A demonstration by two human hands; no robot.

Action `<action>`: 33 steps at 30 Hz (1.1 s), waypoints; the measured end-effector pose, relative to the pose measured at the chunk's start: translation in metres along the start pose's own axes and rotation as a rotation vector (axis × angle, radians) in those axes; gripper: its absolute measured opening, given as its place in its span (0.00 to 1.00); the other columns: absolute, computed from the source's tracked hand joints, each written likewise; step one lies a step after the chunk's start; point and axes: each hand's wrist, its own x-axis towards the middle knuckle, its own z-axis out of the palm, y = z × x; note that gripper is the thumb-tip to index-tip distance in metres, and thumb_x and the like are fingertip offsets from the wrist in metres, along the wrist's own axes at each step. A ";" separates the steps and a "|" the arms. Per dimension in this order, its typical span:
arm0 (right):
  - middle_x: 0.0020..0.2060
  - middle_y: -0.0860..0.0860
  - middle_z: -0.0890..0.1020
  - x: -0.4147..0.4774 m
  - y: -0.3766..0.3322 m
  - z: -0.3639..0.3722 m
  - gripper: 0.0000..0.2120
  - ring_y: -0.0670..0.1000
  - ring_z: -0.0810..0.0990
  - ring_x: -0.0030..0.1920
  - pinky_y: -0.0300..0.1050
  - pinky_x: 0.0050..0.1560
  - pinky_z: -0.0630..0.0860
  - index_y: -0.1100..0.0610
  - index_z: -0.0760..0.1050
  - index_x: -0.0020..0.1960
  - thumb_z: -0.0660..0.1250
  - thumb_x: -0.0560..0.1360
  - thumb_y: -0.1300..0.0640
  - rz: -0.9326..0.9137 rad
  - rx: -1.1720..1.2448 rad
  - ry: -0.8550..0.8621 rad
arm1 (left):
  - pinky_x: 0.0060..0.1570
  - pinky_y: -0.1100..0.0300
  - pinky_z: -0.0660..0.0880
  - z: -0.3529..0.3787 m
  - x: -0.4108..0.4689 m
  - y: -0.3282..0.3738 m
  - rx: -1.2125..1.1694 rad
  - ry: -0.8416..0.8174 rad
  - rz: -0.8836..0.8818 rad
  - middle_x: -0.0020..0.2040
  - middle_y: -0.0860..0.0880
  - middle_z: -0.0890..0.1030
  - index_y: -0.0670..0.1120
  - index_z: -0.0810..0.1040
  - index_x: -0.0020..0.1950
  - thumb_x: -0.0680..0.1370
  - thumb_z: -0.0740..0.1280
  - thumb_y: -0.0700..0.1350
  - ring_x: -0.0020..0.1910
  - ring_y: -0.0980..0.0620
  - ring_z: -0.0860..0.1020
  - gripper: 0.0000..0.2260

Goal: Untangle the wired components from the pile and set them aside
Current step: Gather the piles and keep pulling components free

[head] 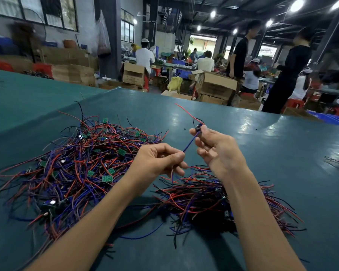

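Forearms (98, 222) come in over the worktop (282, 153). Left hand (160, 159) grip pinched on blue wire (190, 142), right hand (217, 147) grip clamped on its component (199, 127). Tangled pile (76, 163) sits left.

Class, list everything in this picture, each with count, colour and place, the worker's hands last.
tangled pile: one, red, blue and black wires, green boards, table left.
smaller pile: one, same colours, under right forearm.
held component: one, blue and red wires, between the hands.
table: one, teal, foreground.
cardboard boxes: several, brown, beyond the table.
people: several, background.
left hand: one, pinches the blue wire.
right hand: one, holds the component's dark body.
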 end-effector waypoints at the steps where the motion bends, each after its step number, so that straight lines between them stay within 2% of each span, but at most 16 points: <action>1: 0.43 0.55 0.86 0.000 -0.002 -0.002 0.06 0.45 0.77 0.34 0.35 0.26 0.70 0.62 0.79 0.51 0.64 0.82 0.61 -0.005 0.029 0.021 | 0.33 0.62 0.77 0.003 -0.001 0.000 0.026 -0.022 0.013 0.42 0.36 0.85 0.41 0.82 0.47 0.74 0.74 0.43 0.35 0.46 0.84 0.07; 7: 0.45 0.58 0.85 0.001 -0.013 -0.018 0.06 0.46 0.75 0.34 0.35 0.27 0.71 0.64 0.77 0.49 0.63 0.82 0.63 -0.035 0.161 0.117 | 0.32 0.63 0.75 0.006 -0.007 0.003 0.108 -0.177 0.001 0.40 0.37 0.85 0.41 0.83 0.46 0.76 0.73 0.39 0.34 0.46 0.84 0.02; 12: 0.43 0.58 0.85 0.002 -0.013 -0.020 0.06 0.46 0.76 0.34 0.36 0.29 0.72 0.63 0.76 0.50 0.62 0.82 0.63 0.016 0.216 0.072 | 0.31 0.63 0.75 -0.001 -0.008 0.002 0.152 -0.208 0.023 0.39 0.38 0.85 0.44 0.84 0.45 0.76 0.74 0.39 0.33 0.45 0.83 0.02; 15: 0.43 0.58 0.84 0.001 -0.014 -0.023 0.10 0.49 0.77 0.35 0.38 0.31 0.74 0.65 0.77 0.56 0.58 0.80 0.64 0.067 0.276 0.018 | 0.33 0.65 0.75 -0.002 -0.007 -0.001 0.276 -0.068 0.187 0.36 0.44 0.85 0.42 0.83 0.45 0.76 0.74 0.37 0.31 0.51 0.81 0.02; 18: 0.44 0.59 0.83 0.000 -0.017 -0.032 0.16 0.52 0.77 0.37 0.41 0.33 0.76 0.67 0.78 0.60 0.59 0.77 0.62 0.068 0.345 -0.001 | 0.32 0.67 0.72 -0.003 -0.005 -0.003 0.310 0.097 0.293 0.34 0.48 0.83 0.45 0.85 0.45 0.75 0.74 0.40 0.30 0.56 0.77 0.01; 21: 0.43 0.57 0.83 -0.001 -0.018 -0.037 0.10 0.51 0.79 0.37 0.40 0.35 0.77 0.63 0.80 0.53 0.66 0.79 0.57 0.019 0.264 -0.011 | 0.30 0.65 0.71 -0.009 -0.003 -0.004 0.289 0.202 0.333 0.32 0.49 0.81 0.48 0.85 0.44 0.74 0.75 0.44 0.29 0.55 0.75 0.01; 23: 0.45 0.56 0.84 0.000 -0.017 -0.037 0.09 0.50 0.81 0.38 0.40 0.37 0.79 0.61 0.80 0.50 0.65 0.81 0.56 -0.017 0.181 0.003 | 0.30 0.64 0.72 -0.014 -0.001 -0.004 0.266 0.271 0.346 0.32 0.49 0.81 0.48 0.85 0.43 0.73 0.76 0.45 0.29 0.53 0.74 0.02; 26: 0.46 0.54 0.83 0.001 -0.018 -0.038 0.12 0.49 0.83 0.40 0.41 0.40 0.81 0.61 0.82 0.53 0.63 0.83 0.56 -0.056 0.095 -0.018 | 0.30 0.63 0.73 -0.025 0.003 -0.004 0.204 0.351 0.370 0.34 0.50 0.82 0.49 0.86 0.45 0.74 0.76 0.45 0.29 0.52 0.74 0.02; 30: 0.46 0.52 0.75 0.000 -0.019 -0.043 0.14 0.48 0.78 0.39 0.44 0.42 0.80 0.61 0.83 0.60 0.64 0.83 0.55 -0.089 -0.055 -0.074 | 0.34 0.58 0.74 -0.039 0.008 -0.005 0.197 0.460 0.395 0.38 0.51 0.82 0.52 0.86 0.47 0.75 0.73 0.46 0.30 0.51 0.73 0.03; 33: 0.43 0.52 0.75 -0.003 -0.020 -0.045 0.13 0.49 0.76 0.40 0.44 0.42 0.81 0.62 0.83 0.59 0.63 0.82 0.59 -0.093 -0.089 -0.173 | 0.39 0.54 0.75 -0.045 0.011 -0.006 0.162 0.507 0.404 0.39 0.51 0.82 0.53 0.86 0.48 0.75 0.73 0.46 0.32 0.50 0.74 0.04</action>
